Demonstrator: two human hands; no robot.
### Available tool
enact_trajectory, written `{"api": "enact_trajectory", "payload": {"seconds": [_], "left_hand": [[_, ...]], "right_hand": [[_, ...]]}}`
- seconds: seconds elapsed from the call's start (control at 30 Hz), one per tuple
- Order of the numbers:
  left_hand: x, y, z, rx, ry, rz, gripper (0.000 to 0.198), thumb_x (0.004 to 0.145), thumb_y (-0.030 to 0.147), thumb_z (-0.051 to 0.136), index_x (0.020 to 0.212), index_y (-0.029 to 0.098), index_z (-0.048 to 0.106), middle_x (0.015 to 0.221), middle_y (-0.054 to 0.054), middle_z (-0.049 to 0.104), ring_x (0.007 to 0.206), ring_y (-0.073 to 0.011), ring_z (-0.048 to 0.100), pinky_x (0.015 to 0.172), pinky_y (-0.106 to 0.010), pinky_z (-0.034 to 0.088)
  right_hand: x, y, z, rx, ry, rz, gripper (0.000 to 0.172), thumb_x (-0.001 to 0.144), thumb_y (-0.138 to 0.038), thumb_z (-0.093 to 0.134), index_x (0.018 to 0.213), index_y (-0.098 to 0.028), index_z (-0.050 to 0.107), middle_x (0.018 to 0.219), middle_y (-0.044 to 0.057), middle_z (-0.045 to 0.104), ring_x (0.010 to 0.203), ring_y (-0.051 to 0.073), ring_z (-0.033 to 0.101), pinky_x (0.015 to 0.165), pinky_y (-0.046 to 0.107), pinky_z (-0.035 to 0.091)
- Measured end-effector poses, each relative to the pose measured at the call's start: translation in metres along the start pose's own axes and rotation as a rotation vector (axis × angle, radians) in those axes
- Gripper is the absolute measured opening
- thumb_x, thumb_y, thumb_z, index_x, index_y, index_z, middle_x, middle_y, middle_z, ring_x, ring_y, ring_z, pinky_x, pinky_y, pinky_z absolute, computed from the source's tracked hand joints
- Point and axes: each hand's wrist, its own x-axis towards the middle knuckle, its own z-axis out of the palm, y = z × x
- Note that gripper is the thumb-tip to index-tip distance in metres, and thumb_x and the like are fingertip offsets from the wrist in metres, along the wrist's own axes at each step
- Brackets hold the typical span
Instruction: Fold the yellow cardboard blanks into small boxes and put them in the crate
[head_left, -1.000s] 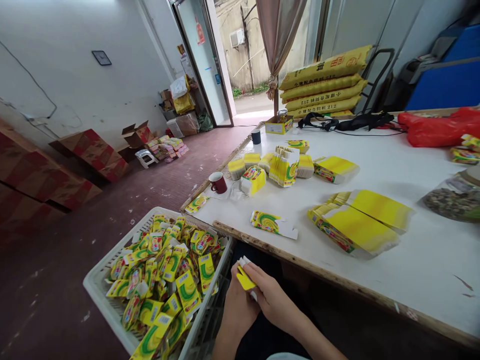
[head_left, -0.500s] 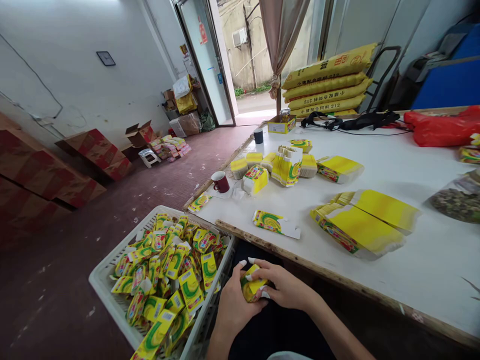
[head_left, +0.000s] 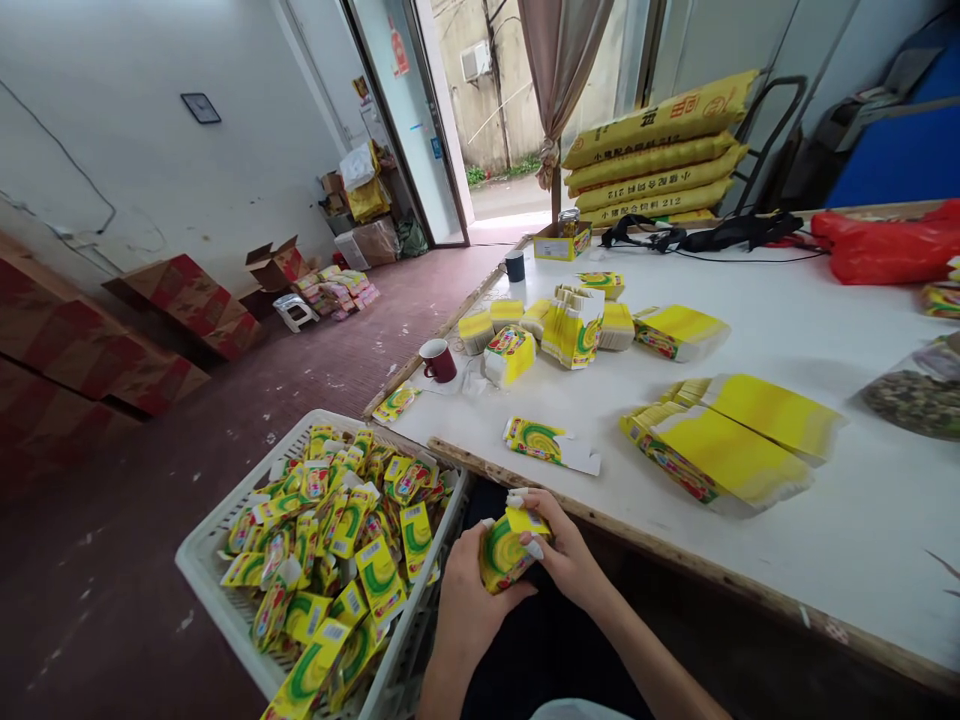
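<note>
The scene is dominated by a broad white-topped wooden table (head_left: 862, 540), behind which a pile of yellow plastic sacks (head_left: 652, 165) is seen; on the lower ones "小猪配合饲料 212" can be read, upside down on one of them, while the red print on the top sack cannot be made out with certainty. Beside the table, a white slatted plastic crate (head_left: 196, 572) is filled with small yellow-and-green printed cartons; barcodes are visible on several, but their lettering is too small to be read. On the table, a thick fanned stack of flattened yellow cardboard cartons (head_left: 720, 450) is laid well to the right. The left hand (head_left: 469, 595) is clamped by thumb and fingers around the lower left part of a small yellow cardboard carton with a green swirl (head_left: 502, 555), held above the lap just beside the table edge. Its upper end is pinched between the white-tipped fingers of the right hand (head_left: 566, 560). The folding or pressing of that end is judged to be the step in hand; for the next move, a steady left grip and fine right fingertip control seem to be called for. No brand name can be read on the held carton.
</note>
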Motion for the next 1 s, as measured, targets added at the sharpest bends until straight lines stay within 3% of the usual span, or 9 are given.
{"api": "enact_trajectory", "payload": {"seconds": [0.17, 0.27, 0.4, 0.6, 0.87, 0.93, 1.0], "left_hand": [[-0.001, -0.001, -0.002, -0.028, 0.067, 0.087, 0.062, 0.058, 0.034, 0.093, 0.113, 0.019, 0.068, 0.107, -0.011, 0.074, 0.101, -0.033, 0.071, 0.092, -0.05, 0.057], [0.0, 0.005, -0.002, -0.024, 0.083, 0.096, 0.066, 0.053, 0.034, 0.096, 0.112, 0.019, 0.07, 0.105, -0.01, 0.075, 0.101, -0.0335, 0.071, 0.091, -0.049, 0.057], [0.001, 0.015, 0.0, 0.012, 0.118, 0.145, 0.072, 0.053, 0.037, 0.099, 0.116, 0.019, 0.068, 0.109, -0.012, 0.073, 0.107, -0.0349, 0.07, 0.096, -0.049, 0.056], [-0.002, 0.018, 0.01, 0.12, 0.178, 0.24, 0.075, 0.062, 0.047, 0.095, 0.123, 0.018, 0.063, 0.113, -0.013, 0.071, 0.109, -0.0341, 0.068, 0.095, -0.049, 0.055], [-0.002, 0.015, 0.015, 0.182, 0.103, 0.176, 0.083, 0.059, 0.047, 0.097, 0.128, 0.019, 0.06, 0.114, -0.013, 0.072, 0.108, -0.0353, 0.069, 0.099, -0.052, 0.051], [-0.001, 0.013, 0.015, 0.198, 0.105, 0.185, 0.08, 0.061, 0.047, 0.096, 0.127, 0.019, 0.061, 0.111, -0.012, 0.073, 0.106, -0.0344, 0.07, 0.098, -0.051, 0.051], [0.0, 0.01, 0.014, 0.19, 0.118, 0.213, 0.071, 0.067, 0.046, 0.092, 0.125, 0.018, 0.062, 0.107, -0.012, 0.073, 0.102, -0.0326, 0.071, 0.093, -0.048, 0.054]], "right_hand": [[-0.003, -0.003, 0.004, 0.026, -0.014, -0.03, 0.047, 0.096, -0.063, 0.056, 0.119, -0.024, 0.066, 0.128, 0.013, 0.061, 0.118, 0.028, 0.063, 0.102, 0.039, 0.052], [0.0, -0.008, 0.006, 0.199, 0.011, 0.134, 0.058, 0.09, -0.075, 0.055, 0.118, -0.025, 0.066, 0.115, 0.01, 0.068, 0.106, 0.027, 0.067, 0.095, 0.04, 0.055], [0.008, -0.019, 0.009, 0.579, 0.25, 0.43, 0.072, 0.079, -0.085, 0.056, 0.122, -0.028, 0.063, 0.119, 0.008, 0.072, 0.107, 0.029, 0.068, 0.093, 0.043, 0.056], [0.011, -0.033, 0.009, 0.786, 0.307, 0.548, 0.069, 0.081, -0.08, 0.058, 0.127, -0.029, 0.062, 0.132, 0.006, 0.069, 0.123, 0.031, 0.062, 0.106, 0.047, 0.051], [0.006, -0.022, 0.01, 0.694, 0.348, 0.518, 0.075, 0.081, -0.083, 0.056, 0.134, -0.029, 0.059, 0.133, 0.007, 0.067, 0.121, 0.031, 0.062, 0.107, 0.048, 0.051], [0.004, -0.023, 0.007, 0.544, 0.279, 0.402, 0.074, 0.085, -0.084, 0.053, 0.134, -0.028, 0.061, 0.136, 0.008, 0.065, 0.126, 0.032, 0.061, 0.109, 0.048, 0.049], [0.002, -0.024, 0.001, 0.298, 0.103, 0.221, 0.069, 0.088, -0.079, 0.055, 0.131, -0.026, 0.064, 0.142, 0.011, 0.06, 0.134, 0.033, 0.055, 0.114, 0.048, 0.045]]}}
